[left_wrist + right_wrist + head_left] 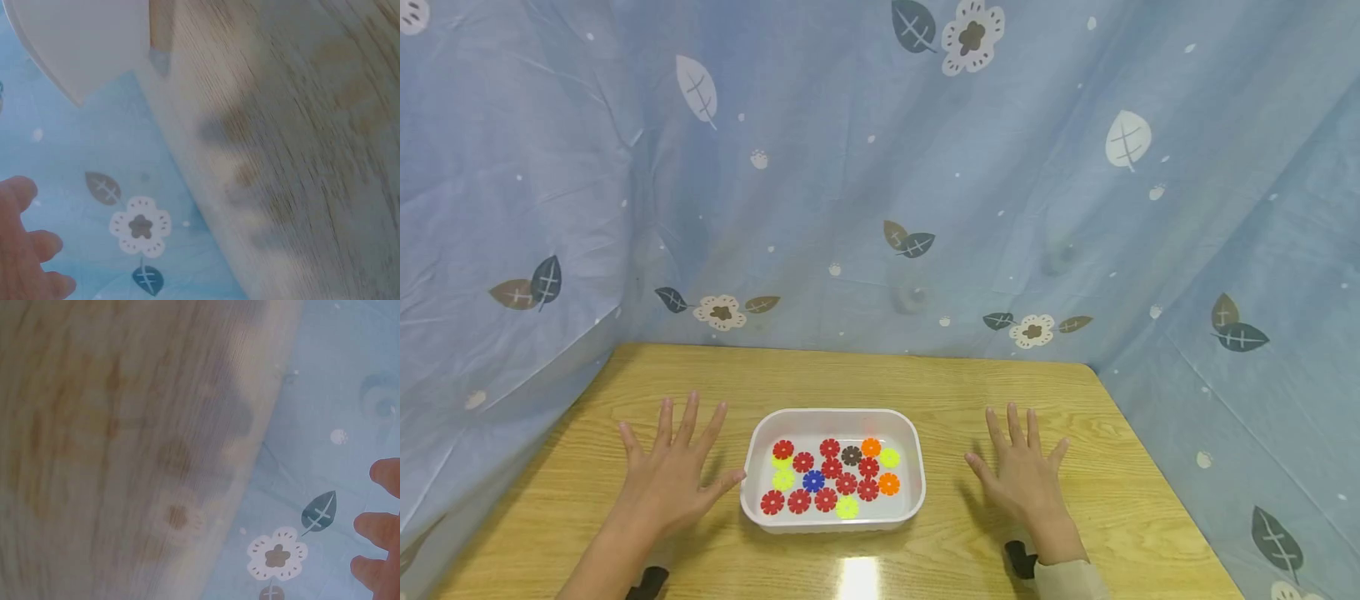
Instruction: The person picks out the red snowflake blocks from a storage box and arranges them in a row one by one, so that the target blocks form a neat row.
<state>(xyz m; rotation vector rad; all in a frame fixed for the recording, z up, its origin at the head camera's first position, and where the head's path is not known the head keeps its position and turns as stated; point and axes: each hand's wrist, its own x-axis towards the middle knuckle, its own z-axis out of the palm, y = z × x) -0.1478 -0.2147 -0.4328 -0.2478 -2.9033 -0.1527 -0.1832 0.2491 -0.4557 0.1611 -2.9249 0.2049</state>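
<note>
A white plastic tray [832,527] sits mid-table in the head view. Inside lie several small notched discs: mostly red ones [799,501], plus yellow [847,507], orange [889,484], one blue [813,481] and one dark brown [852,455]. To the tray's left, my left hand [670,479] is spread, palm down, its thumb tip right at the tray's left rim. My right hand [1024,483] is spread well to the right of the tray and holds nothing. In the wrist views only some fingertips of each hand show, and part of the tray's wall [81,44] appears in the left one.
The wooden table [955,383] meets a blue curtain [820,167] printed with leaves and flowers at its back and both sides. Dark straps [1021,560] are around the wrists. A bright reflection lies on the table in front of the tray.
</note>
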